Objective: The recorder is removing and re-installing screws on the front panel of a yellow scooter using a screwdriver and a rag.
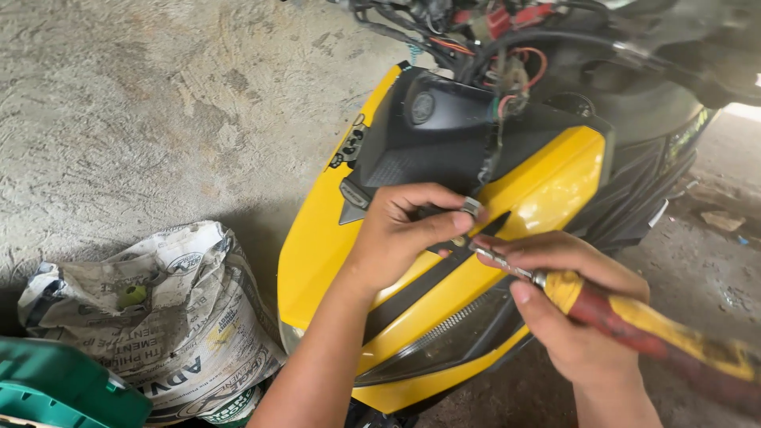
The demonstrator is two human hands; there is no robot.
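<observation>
A screwdriver (634, 321) is held tight in the right hand (575, 309), with the fingers wrapped around its handle. The handle is yellow near the hand and worn red and yellow farther back, and it looks old and scratched. A thin shiny metal shaft sticks out past the thumb, and its tip is pressed against the yellow panel (547, 190) just beside the left fingers.

The left hand (400, 234) is laid on the same panel, right next to the right hand. A small grey metal piece (472, 207) is pinched between its thumb and first finger. What kind of piece it is cannot be told.

The panel is bright yellow and smooth, with black strips running across it under both hands. Above the hands, a bunch of red, orange and black wires (507, 47) is seen. Far to the left of the left arm, a crumpled paper sack (158, 309) is set on the concrete floor (158, 103), beside a green crate (55, 388).
</observation>
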